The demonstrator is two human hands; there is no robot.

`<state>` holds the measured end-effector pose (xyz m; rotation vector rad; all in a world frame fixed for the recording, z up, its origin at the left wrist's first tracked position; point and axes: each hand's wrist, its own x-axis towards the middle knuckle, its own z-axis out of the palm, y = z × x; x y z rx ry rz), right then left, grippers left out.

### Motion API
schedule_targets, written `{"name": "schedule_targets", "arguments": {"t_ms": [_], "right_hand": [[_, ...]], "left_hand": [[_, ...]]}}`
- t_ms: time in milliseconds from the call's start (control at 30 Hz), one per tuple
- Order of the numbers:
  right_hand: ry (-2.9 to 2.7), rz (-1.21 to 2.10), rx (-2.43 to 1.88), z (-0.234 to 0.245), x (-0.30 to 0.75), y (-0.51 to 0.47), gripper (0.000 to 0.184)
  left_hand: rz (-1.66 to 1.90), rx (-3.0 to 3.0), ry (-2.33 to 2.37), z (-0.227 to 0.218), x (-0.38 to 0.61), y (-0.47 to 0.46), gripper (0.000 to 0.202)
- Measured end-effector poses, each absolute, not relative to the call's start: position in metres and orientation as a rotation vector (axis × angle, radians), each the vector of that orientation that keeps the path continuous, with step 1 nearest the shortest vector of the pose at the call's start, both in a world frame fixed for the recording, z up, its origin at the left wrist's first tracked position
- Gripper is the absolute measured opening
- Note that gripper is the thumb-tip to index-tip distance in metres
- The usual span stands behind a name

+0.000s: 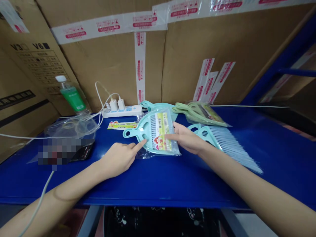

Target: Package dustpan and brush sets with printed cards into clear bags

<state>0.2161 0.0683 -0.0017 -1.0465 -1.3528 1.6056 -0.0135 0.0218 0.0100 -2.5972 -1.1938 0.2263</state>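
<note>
A packaged light-teal dustpan set [142, 132] lies at mid-table in a clear bag, with a small brush's bristles and a yellow-green label [162, 126] showing. My right hand [187, 138] grips its right side, one finger across the label and the others partly hidden by the bag. My left hand [120, 158] is beside its lower left edge, index finger stretched out onto the pan near the handle holes, the other fingers curled. Its thumb is hidden. Behind my right forearm lies a loose teal brush [232, 144] with pale blue bristles fanned to the right.
Another teal dustpan [160, 106] and a bagged green dustpan set [202, 113] lie behind. A label card [122, 125], power strip [132, 111] with chargers, bottle [72, 97], cables and clear plastic [84, 126] are leftward. Cardboard boxes [106, 62] back the blue table [160, 184].
</note>
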Motion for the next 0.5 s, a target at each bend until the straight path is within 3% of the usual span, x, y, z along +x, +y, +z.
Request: {"name": "schedule_targets", "arguments": {"t_ms": [367, 500], "right_hand": [[-1.13, 1.27, -1.093, 0.026, 0.253, 0.088, 0.049], [-1.13, 1.11, -1.18, 0.026, 0.289, 0.105, 0.06]], "left_hand": [[0.018, -2.585, -1.142, 0.007, -0.017, 0.021, 0.049], [0.067, -2.574, -1.102, 0.009, -0.017, 0.021, 0.046]]}}
